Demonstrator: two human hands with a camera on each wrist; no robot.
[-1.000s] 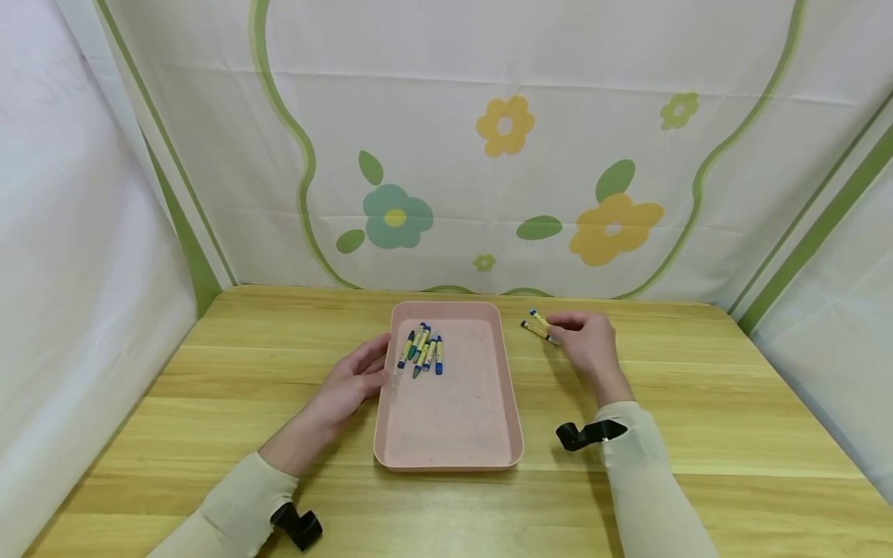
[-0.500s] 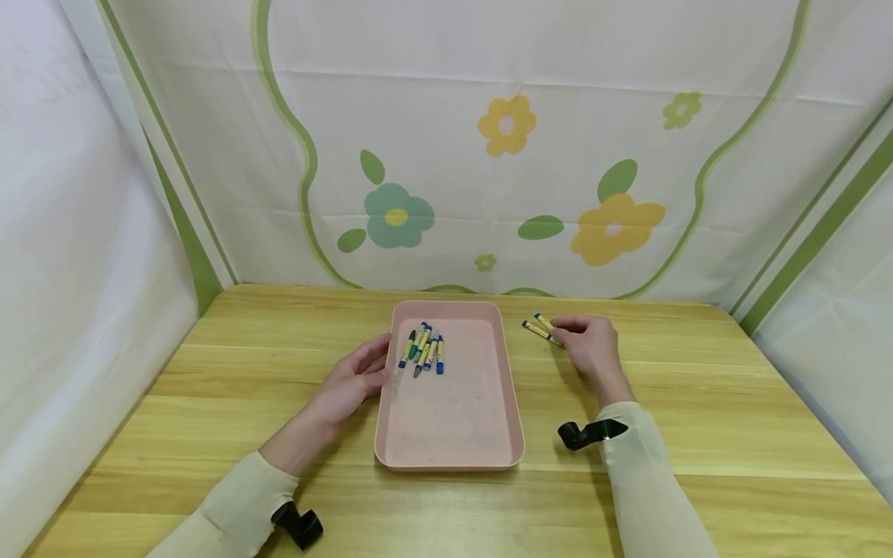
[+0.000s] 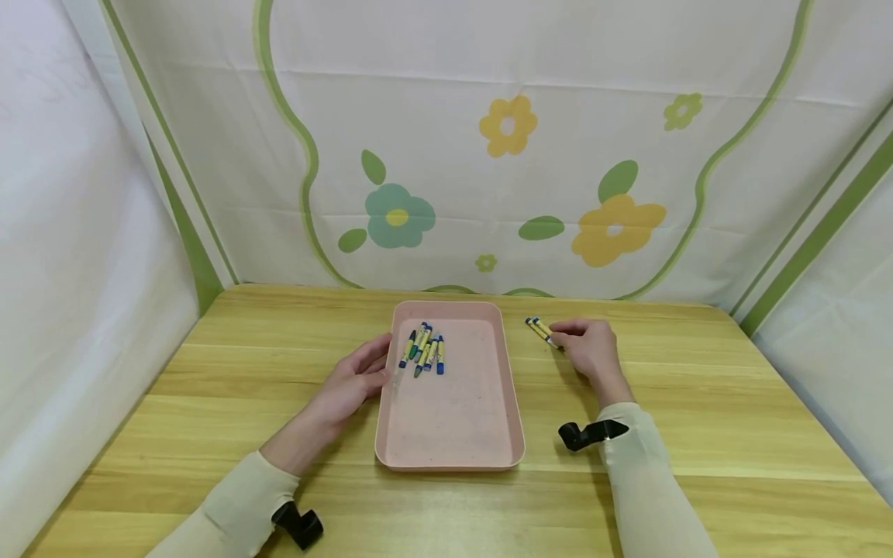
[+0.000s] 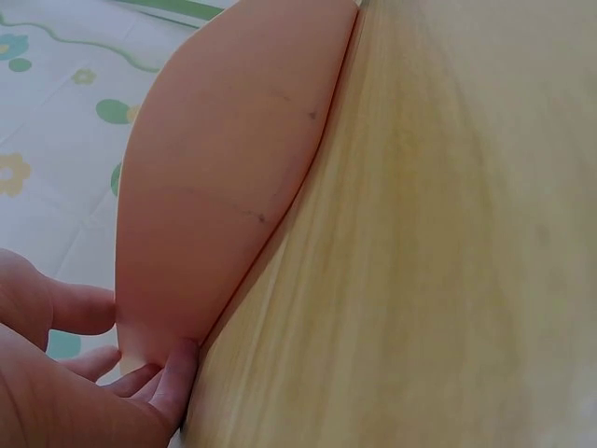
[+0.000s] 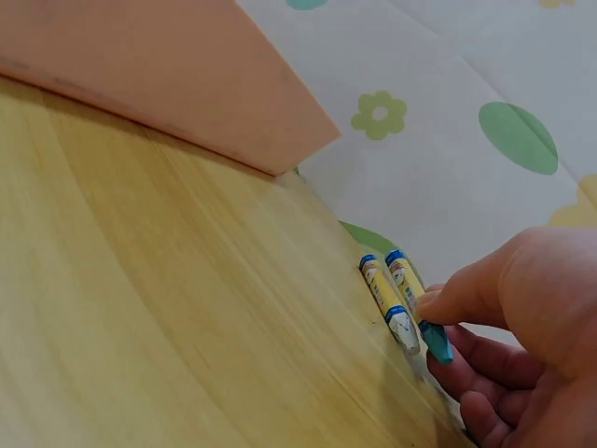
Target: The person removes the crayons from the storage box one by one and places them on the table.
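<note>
My right hand [image 3: 591,353] pinches a teal-tipped crayon [image 5: 403,280] in a yellow and blue wrapper between thumb and finger. Right beside it, nearly parallel, a white-tipped crayon [image 5: 382,294] lies on the table. Both are to the right of the pink tray [image 3: 453,426]. My left hand [image 3: 349,384] rests at the tray's left side, its fingers [image 4: 174,387] against the outer wall, low down near the tabletop. Several crayons [image 3: 422,353] lie bunched in the tray's far left part, some overlapping, with green and other tips.
The wooden table [image 3: 279,333] ends at a white cloth backdrop [image 3: 446,155] with printed flowers. White cloth sides stand at left and right. A black camera mount [image 3: 591,434] sits on the right wrist, another camera mount [image 3: 298,527] on the left.
The two crayons at my right hand have come together, from a splayed angle to almost parallel. My right hand has shifted very slightly. My left hand and the tray have stayed put.
</note>
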